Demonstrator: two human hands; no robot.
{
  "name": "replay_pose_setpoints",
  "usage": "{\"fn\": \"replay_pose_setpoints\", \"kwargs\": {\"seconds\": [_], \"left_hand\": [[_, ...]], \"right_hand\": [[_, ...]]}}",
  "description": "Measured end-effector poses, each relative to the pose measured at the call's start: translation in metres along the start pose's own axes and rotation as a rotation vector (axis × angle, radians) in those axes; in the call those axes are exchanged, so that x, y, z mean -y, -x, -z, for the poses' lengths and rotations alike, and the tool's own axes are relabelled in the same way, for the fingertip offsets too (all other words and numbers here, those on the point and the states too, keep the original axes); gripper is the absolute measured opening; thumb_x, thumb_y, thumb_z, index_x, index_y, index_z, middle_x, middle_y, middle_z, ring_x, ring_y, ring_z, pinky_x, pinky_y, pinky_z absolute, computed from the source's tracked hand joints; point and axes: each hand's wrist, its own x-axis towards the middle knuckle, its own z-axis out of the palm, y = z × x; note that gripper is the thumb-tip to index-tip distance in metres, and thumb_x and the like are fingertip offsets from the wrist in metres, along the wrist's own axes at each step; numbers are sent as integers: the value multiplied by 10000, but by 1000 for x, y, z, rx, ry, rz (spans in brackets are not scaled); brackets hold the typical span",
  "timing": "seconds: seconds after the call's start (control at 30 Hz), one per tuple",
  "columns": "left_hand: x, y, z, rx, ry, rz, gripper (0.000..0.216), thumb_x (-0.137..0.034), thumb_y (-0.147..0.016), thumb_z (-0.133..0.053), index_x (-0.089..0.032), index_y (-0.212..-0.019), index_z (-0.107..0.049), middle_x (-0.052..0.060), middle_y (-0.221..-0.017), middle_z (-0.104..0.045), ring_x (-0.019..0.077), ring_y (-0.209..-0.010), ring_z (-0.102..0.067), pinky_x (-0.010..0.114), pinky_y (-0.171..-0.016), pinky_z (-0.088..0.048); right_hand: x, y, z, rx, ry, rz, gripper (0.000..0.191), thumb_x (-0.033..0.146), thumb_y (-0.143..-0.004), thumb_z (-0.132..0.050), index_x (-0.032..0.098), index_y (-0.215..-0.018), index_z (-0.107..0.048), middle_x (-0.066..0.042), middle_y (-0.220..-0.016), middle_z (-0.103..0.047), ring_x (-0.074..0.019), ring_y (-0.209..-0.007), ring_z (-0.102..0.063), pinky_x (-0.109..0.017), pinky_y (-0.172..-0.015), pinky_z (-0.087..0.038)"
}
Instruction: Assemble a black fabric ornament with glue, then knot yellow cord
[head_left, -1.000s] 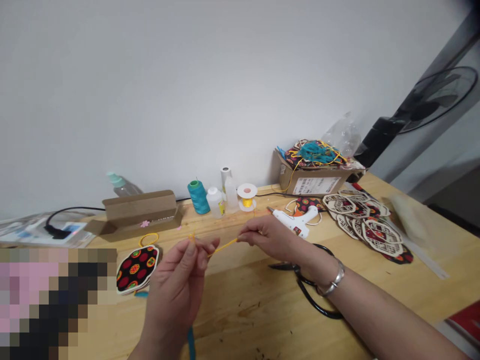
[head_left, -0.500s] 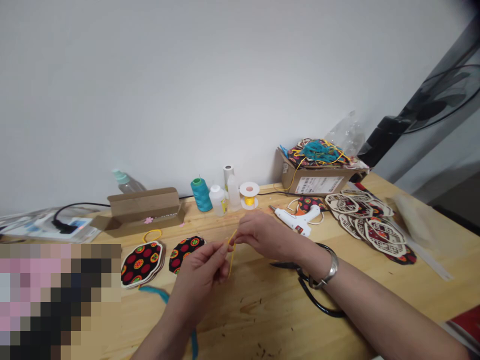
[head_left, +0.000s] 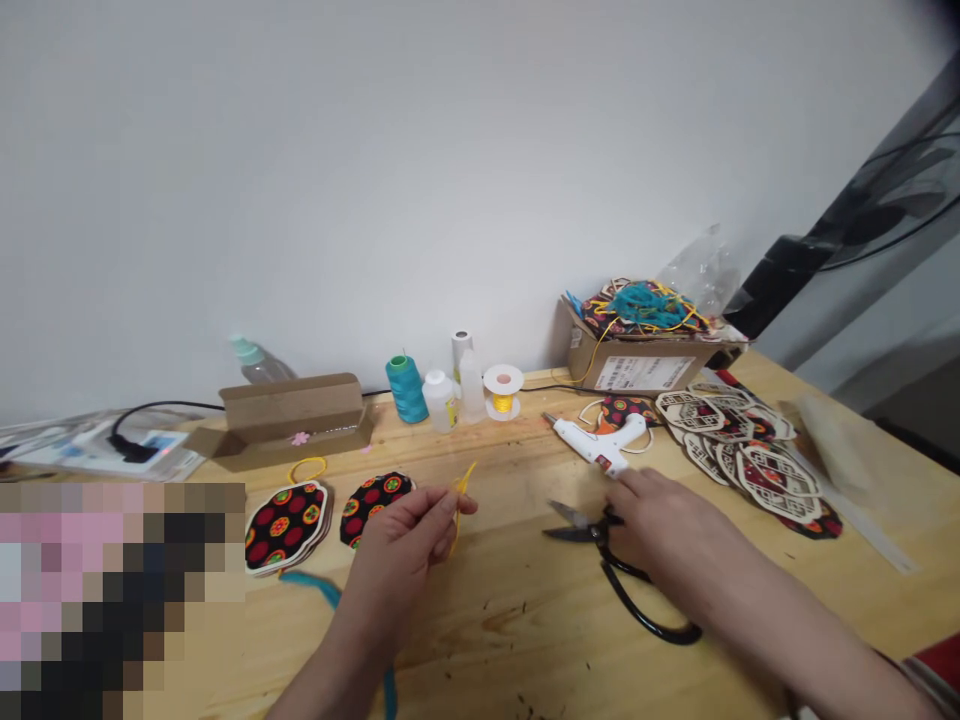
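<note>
Head view: looking forward and down across a pale wooden workbench (head_left: 510, 620), with both bare hands in frame.
Left hand (head_left: 397, 560): thumb and forefinger pinched together on a short yellow cord (head_left: 457, 505), held up off the bench, one end rising past the fingertips and the rest hanging below.
Right hand (head_left: 664, 530): fingers curled downward over black-handled scissors (head_left: 607, 545), whose blades are parted and point left; whether it grips them, I cannot tell.
Step in hand: one hand holds the cord up while the other is at the scissors, well apart from it.
Beside the hands: a teal cord (head_left: 315, 590) lies on the bench and runs under the left wrist, just beside two fabric-covered discs (head_left: 373, 510). A hot glue gun (head_left: 600, 443) lies just beyond the right fingertips.
Farther off: a spool of yellow cord (head_left: 502, 392), a cone of teal thread (head_left: 406, 390), a cardboard box (head_left: 637, 365) and a spread of laser-cut wooden medallions (head_left: 772, 482).
</note>
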Motion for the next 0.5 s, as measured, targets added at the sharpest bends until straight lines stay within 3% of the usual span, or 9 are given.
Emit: {"fn": "replay_pose_setpoints", "kwargs": {"seconds": [0.17,0.27,0.4,0.5], "left_hand": [[2,-1,0,22,25,-4,232,-336,-720,-625,-111,-738,-681,-44,-475,-387,63,-451,-293,202,-436,-206],[4,-2,2,21,52,-7,219,-329,-729,-623,-118,-749,-681,-43,-486,-396,64,-459,-294,199,-439,-213],[5,-2,3,33,95,13,214,-325,-743,-618,-119,-741,-676,-51,-474,-373,61,-462,-284,190,-440,-202],[3,-2,2,31,115,22,214,-325,-738,-624,-117,-739,-675,-47,-485,-382,62,-464,-286,191,-440,-203]], "right_hand": [[-20,36,-17,63,-102,-79,393,-15,-706,-381,168,-995,-572,-99,-973,-574,-207,-915,-523,-353,-817,-419],[-20,30,-16,79,-122,-123,393,-25,-713,-360,157,-982,-580,-105,-995,-567,-204,-943,-515,-366,-861,-404],[-16,23,0,153,-187,-121,303,26,-736,-390,187,-881,-602,-73,-917,-580,-182,-859,-542,-335,-798,-440],[-8,29,6,128,-211,-95,258,159,-772,-448,193,-994,-575,-92,-997,-563,-205,-905,-536,-360,-806,-448]]}}
